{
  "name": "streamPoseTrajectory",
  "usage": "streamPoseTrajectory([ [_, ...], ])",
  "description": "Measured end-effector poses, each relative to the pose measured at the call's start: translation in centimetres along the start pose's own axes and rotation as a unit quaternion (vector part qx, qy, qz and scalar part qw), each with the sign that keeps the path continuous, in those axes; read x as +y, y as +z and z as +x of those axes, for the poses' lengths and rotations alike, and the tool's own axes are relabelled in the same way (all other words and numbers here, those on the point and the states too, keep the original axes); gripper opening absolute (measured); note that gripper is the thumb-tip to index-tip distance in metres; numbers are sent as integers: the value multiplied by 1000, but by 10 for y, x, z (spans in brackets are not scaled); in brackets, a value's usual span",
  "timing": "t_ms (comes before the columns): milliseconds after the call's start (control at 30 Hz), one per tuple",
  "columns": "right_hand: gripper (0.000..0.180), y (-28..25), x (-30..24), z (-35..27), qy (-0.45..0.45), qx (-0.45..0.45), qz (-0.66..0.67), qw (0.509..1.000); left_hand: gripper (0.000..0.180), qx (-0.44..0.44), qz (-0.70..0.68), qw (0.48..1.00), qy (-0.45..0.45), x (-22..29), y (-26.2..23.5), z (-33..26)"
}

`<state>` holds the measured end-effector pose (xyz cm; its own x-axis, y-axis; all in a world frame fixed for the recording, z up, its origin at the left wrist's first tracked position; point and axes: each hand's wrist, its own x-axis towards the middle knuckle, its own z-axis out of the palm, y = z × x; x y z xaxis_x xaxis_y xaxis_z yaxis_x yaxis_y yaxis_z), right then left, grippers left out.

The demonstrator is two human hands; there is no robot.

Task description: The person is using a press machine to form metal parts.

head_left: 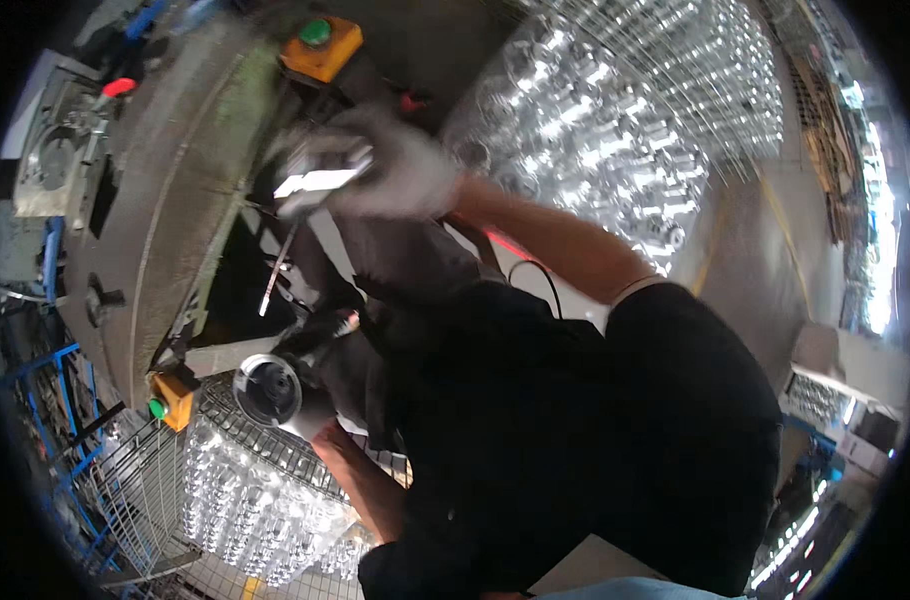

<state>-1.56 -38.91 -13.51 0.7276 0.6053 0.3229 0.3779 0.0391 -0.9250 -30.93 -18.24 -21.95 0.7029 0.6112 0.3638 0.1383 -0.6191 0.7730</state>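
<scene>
My left hand (310,412), in a light glove, is closed around a round metal cup-shaped part (269,390). Its bright rim and dark, ringed inside face up. Farther up in the view, my right hand (400,165) is also gloved and smeared by motion. It is closed on a shiny metal part (325,165) with a bright flat edge; its exact kind is blurred. Below this part, a thin rod (275,270) slants down. Both hands are beside the grey machine edge (190,190).
Wire cages full of shiny metal parts stand at upper right (595,120) and lower left (265,500). Orange boxes with green buttons sit at the machine's top (325,50) and bottom (173,402). A red-topped fixture (65,150) lies beyond. Blue frames (65,400) stand left.
</scene>
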Motion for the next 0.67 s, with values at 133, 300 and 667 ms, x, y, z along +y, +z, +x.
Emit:
streamPoseTrajectory([
  [133,88,-155,-18,-74,248,92,-216,940,41,-140,220,965,-25,-3,-3,16],
  [300,71,-248,-65,-192,525,18,-431,733,42,-119,-146,968,-165,3,20,34],
  [667,75,-265,16,-284,566,16,-501,655,57,-60,-637,675,-367,23,44,71],
])
